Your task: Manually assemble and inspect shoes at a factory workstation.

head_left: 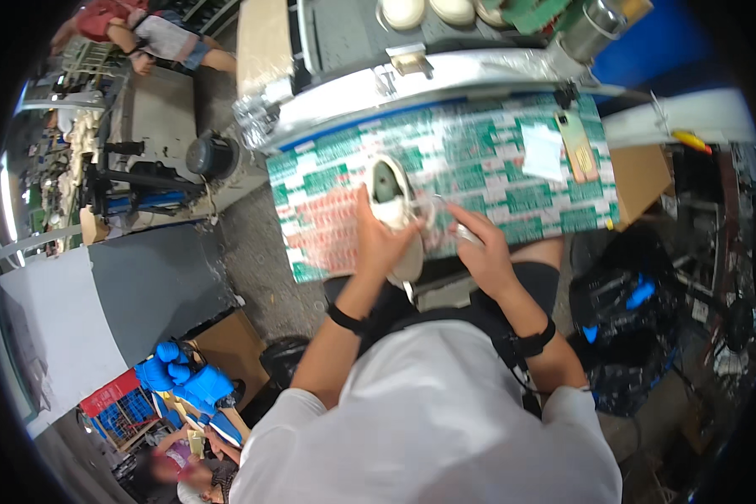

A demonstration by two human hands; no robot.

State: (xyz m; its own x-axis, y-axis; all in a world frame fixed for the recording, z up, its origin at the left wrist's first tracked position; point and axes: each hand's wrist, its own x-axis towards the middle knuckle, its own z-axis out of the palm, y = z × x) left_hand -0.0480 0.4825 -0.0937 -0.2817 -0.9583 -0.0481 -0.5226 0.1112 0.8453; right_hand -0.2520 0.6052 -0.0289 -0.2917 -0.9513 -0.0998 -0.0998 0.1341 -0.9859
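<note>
Clasping one cream shoe (pixel 406 245) in the left hand (pixel 380 248), right at the near edge of the table (pixel 311 239), a little left of its middle. Pointing toe-first back toward the wearer's body, heel end away toward the far side. Running lengthwise almost straight out, near to far, with just a slight slant: a touch left at the heel, a touch right at the toe. Facing opening-up, too, showing a greenish insole. Gripping snugly on that left side, with thumb across the top and fingers along the flank. Over to the right hand (pixel 487 256), bent-fingered, close beside the shoe and near a pale lace (pixel 431 212), blurred here; impossible to tell whether pinching it or not. Counting up now: two hands, two black wristbands (pixel 346 318), one per wrist. Across to the green, white and red tabletop: one phone (pixel 577 147) and one white sheet (pixel 542 153), side by side toward the right end. Beyond, in a grey tray (pixel 344 42), three more pale shoes (pixel 453 8), cut off at the edge of view. Away at upper left, well apart, one other person (pixel 107 21) in red.
</note>
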